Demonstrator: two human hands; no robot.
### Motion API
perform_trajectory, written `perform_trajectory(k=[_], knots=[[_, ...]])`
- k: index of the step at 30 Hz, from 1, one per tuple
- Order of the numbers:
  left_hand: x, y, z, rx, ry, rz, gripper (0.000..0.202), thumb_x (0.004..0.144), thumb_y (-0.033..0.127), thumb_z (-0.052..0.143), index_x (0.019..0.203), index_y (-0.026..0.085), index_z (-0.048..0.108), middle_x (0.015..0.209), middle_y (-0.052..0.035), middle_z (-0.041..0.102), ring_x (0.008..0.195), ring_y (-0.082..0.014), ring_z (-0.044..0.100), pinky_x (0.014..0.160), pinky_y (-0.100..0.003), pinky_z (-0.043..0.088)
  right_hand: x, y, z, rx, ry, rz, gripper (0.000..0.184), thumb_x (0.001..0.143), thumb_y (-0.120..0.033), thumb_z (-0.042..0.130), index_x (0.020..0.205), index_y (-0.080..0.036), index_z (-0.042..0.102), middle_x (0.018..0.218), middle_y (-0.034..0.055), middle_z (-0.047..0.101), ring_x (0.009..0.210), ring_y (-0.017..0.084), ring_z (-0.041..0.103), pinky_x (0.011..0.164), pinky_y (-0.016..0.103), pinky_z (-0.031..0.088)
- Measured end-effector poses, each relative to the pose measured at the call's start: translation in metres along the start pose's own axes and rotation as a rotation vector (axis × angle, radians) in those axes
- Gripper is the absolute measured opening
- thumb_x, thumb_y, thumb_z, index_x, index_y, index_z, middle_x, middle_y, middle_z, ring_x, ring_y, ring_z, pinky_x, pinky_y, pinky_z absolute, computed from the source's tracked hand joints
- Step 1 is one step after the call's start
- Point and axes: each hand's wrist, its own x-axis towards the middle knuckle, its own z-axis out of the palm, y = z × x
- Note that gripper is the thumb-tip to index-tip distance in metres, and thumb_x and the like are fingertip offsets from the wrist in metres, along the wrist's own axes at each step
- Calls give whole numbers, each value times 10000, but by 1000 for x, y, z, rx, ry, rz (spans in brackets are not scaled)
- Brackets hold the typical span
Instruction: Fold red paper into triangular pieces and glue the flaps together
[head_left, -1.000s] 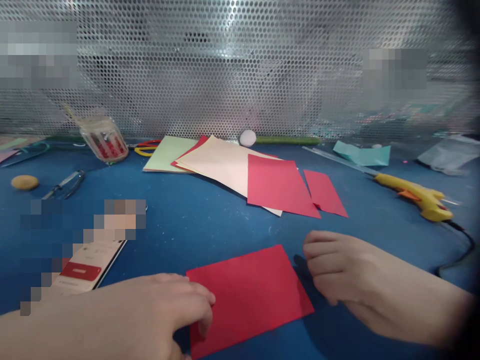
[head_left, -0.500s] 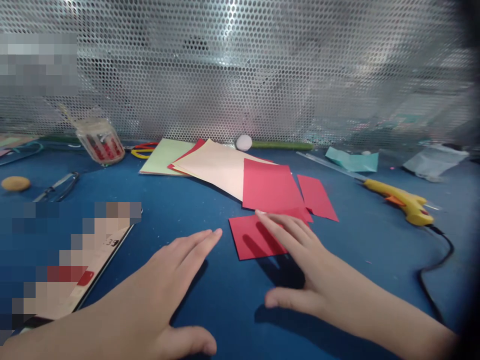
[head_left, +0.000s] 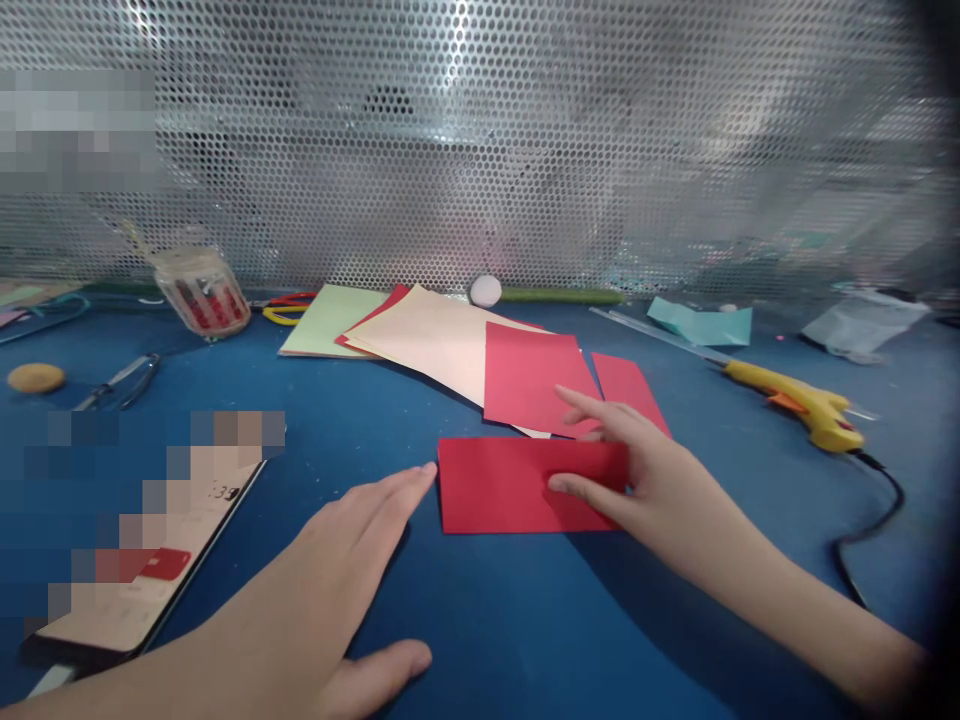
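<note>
A red paper rectangle point(head_left: 495, 490) lies lengthwise in front of me, its right end lifted slightly over its shadow. My right hand point(head_left: 649, 470) grips that end, thumb on the near face and fingers at the far edge. Flat and open, my left hand point(head_left: 360, 560) has its fingertips at the paper's left edge; whether they touch it I cannot tell. Just beyond lie a red paper square point(head_left: 529, 375) and a narrower red piece point(head_left: 626, 385), partly behind my right hand. Under the square is a cream paper sheet point(head_left: 435, 340).
Left of my hands lies a phone point(head_left: 157, 580), partly pixelated. Pliers point(head_left: 124, 380), a tilted glass jar point(head_left: 202, 295) and green paper point(head_left: 322, 320) are farther back. A yellow glue gun point(head_left: 802, 400) with a black cord lies right. A perforated metal panel point(head_left: 480, 140) closes the back.
My right hand has moved right and closed on the red rectangle. The rectangle has turned straighter and come nearer my left hand, which stays nearly in place.
</note>
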Motion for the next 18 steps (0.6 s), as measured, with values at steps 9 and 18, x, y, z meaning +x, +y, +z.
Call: perform_trajectory(k=[9, 18], knots=[[3, 11, 8, -268, 177, -9, 449, 924, 210, 653, 1333, 377, 570, 1665, -9, 380, 1411, -212, 552, 1042, -291, 541, -3, -17, -9, 287, -15, -584, 274, 1047, -383, 618, 810, -298, 726, 856, 1, 814, 830, 175, 794, 855, 306, 601], [2, 14, 3, -145, 324, 182, 456, 895, 93, 480, 1285, 298, 599, 1313, -5, 607, 1151, -81, 683, 1020, -118, 475, -16, -8, -10, -95, -11, -830, 336, 1143, -168, 356, 974, -267, 630, 1071, -12, 825, 1145, 134, 729, 1159, 317, 372]])
